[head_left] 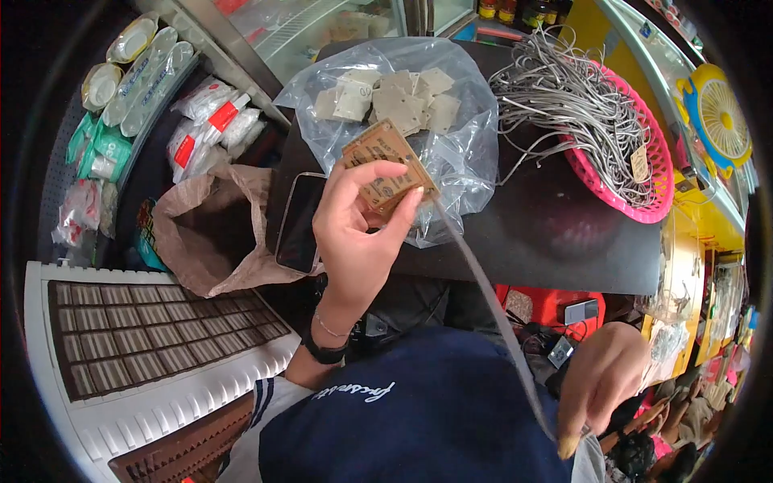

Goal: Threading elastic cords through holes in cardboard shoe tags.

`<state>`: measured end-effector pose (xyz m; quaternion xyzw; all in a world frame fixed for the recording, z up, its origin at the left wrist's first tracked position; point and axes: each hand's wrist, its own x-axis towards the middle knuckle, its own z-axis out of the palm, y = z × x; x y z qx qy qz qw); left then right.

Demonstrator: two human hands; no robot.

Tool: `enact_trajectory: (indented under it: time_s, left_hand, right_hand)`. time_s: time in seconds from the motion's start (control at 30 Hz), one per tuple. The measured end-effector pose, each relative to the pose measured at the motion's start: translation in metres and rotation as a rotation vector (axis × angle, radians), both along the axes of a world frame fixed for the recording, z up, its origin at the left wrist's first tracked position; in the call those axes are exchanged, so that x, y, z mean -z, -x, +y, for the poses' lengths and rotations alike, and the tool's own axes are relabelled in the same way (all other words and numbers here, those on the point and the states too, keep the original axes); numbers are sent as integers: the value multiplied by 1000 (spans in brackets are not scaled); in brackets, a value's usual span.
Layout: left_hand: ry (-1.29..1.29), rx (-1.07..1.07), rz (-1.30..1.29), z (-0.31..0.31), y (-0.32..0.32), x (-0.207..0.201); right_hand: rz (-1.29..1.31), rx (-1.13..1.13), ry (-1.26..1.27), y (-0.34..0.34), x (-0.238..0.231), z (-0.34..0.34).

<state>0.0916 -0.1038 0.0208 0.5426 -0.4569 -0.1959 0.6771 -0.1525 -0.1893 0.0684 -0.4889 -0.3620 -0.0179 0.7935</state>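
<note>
My left hand (354, 213) pinches a brown printed cardboard tag (380, 147) between thumb and fingers, raised over the near part of a clear plastic bag (471, 173). A grey cord (493, 298) runs from the tag's right corner, drawn taut down to the lower right. There my right hand (605, 374) is closed on the cord's other end, close to my body. Inside the open bag lies a loose pile of pale square tags (403, 98). Whether the cord passes through a hole in the held tag is hidden by my thumb.
A pink basket (662, 181) with a tangle of grey cords (555, 97) stands on the right of the dark table (564, 249). A phone (301, 221) lies at the left edge, beside an open brown bag (193, 189). A yellow fan (719, 121) is far right.
</note>
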Motion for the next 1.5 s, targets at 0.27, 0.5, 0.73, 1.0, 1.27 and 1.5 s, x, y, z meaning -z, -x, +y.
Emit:
enact_trajectory:
  time_s: [0.27, 0.5, 0.73, 1.0, 1.27, 1.5]
  left_hand:
    - [77, 15, -115, 7, 14, -5]
    - [140, 25, -488, 15, 19, -18]
    - [62, -183, -61, 23, -2, -18]
    - [128, -319, 198, 23, -61, -23]
    - [231, -385, 300, 26, -86, -24]
    - [246, -549, 196, 29, -96, -28]
  right_hand:
    - [392, 1334, 578, -25, 5, 23]
    - [405, 1610, 889, -63, 32, 31]
    - [508, 1104, 230, -55, 30, 20]
    - [689, 649, -138, -33, 42, 0]
    - [742, 563, -21, -32, 46, -4]
    - [752, 549, 34, -26, 48, -7]
